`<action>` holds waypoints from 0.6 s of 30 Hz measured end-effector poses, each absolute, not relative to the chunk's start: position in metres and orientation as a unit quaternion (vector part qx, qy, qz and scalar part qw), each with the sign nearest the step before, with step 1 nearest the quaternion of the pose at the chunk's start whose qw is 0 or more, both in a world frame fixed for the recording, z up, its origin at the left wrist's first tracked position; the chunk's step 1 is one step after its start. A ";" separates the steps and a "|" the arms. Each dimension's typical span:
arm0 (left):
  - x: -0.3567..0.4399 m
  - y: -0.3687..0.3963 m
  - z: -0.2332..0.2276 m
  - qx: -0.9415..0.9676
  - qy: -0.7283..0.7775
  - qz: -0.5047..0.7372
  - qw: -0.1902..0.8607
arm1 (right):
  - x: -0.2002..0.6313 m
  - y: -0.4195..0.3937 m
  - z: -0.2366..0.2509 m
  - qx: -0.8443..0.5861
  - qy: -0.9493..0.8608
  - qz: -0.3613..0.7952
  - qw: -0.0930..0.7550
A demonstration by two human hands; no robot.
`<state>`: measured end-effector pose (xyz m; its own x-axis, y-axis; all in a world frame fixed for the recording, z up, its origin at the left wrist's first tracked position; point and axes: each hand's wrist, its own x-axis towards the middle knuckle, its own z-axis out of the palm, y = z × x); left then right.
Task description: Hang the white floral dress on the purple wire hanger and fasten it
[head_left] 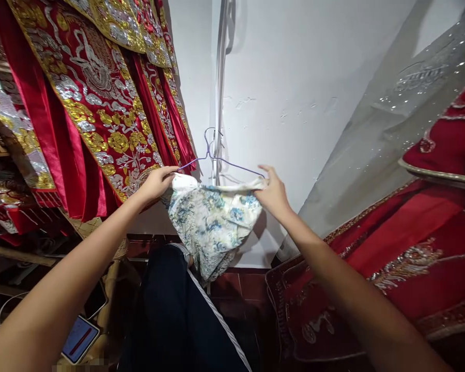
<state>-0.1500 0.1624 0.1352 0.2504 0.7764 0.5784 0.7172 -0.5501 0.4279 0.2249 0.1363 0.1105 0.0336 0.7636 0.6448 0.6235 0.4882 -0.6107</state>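
A pale garment with a blue and green flower print (211, 219) hangs on a thin purple wire hanger (220, 160) held up in front of a white wall. My left hand (157, 183) grips the garment's left shoulder at the hanger's left end. My right hand (272, 194) pinches the right shoulder at the hanger's other end. The hanger's hook (208, 138) points up, close to a white pipe (220, 93), and I cannot tell whether it rests on anything.
Red robes with gold and silver embroidery (96, 98) hang at the left. A red embroidered dress (418, 232) and a grey sequinned veil (403, 119) fill the right. A dark garment with a white stripe (178, 315) lies below. A phone (79, 338) sits at the lower left.
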 end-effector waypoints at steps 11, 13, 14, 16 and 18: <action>-0.133 0.151 0.128 0.783 0.476 0.401 -0.030 | 0.273 0.168 0.128 -0.496 -0.697 0.133 0.501; -0.131 0.150 0.128 0.789 0.469 0.397 -0.025 | 0.270 0.176 0.124 -0.499 -0.710 0.089 0.489; -0.132 0.150 0.128 0.791 0.467 0.393 -0.018 | 0.269 0.180 0.122 -0.501 -0.721 0.086 0.471; -0.137 0.151 0.131 0.792 0.470 0.390 -0.005 | 0.266 0.184 0.122 -0.514 -0.735 0.094 0.432; -0.144 0.154 0.136 0.768 0.487 0.415 -0.003 | 0.266 0.183 0.126 -0.530 -0.736 0.121 0.403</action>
